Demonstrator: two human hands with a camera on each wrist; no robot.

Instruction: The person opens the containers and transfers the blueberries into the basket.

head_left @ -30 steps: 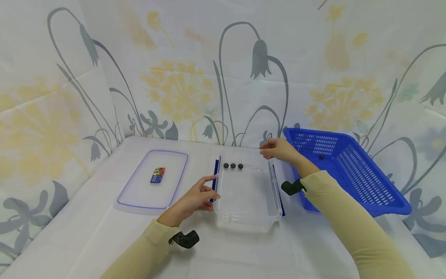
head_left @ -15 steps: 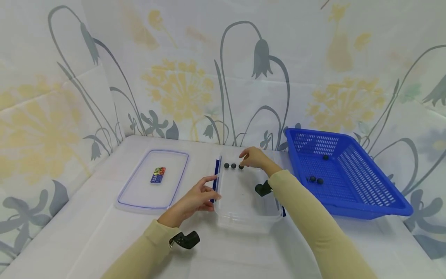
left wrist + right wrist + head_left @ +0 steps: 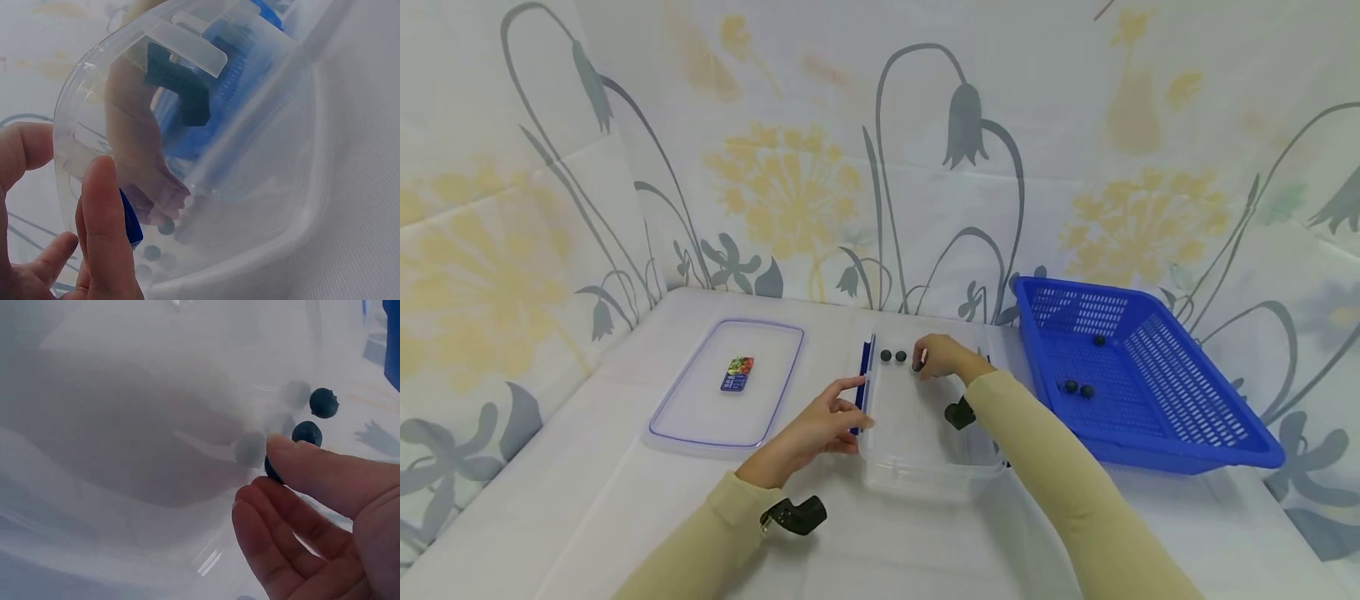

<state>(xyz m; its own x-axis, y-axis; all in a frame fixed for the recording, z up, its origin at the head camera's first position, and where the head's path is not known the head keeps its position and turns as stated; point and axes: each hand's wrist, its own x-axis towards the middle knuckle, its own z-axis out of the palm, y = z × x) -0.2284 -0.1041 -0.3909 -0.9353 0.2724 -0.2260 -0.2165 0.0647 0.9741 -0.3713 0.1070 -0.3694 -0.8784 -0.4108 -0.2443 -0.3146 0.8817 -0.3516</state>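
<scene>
A clear plastic food container (image 3: pixel 934 468) with blue side clips stands on the white cloth. My left hand (image 3: pixel 816 429) holds its left wall near a blue clip (image 3: pixel 130 219), thumb and fingers at the rim. Inside, at the far end, my right hand (image 3: pixel 946 357) pinches a dark blueberry (image 3: pixel 271 470) between thumb and fingers, close to the container's floor. Two more blueberries stand in a row to its left, one blueberry (image 3: pixel 886 356) nearest the left wall and another blueberry (image 3: pixel 901 357) beside it. The fingers partly cover the pinched one.
On the right, a blue perforated basket (image 3: pixel 1157 454) has a few blueberries (image 3: pixel 1087 391) in it. The container's clear lid (image 3: pixel 700 408), blue-edged and with a coloured label (image 3: pixel 737 374), lies flat to the left. A flower-printed cloth (image 3: pixel 820 192) hangs behind the table.
My right hand has moved left from beside the basket, over the container, and down onto the rightmost blueberry of the row, which it now pinches. The left hand stays at the container's left wall.
</scene>
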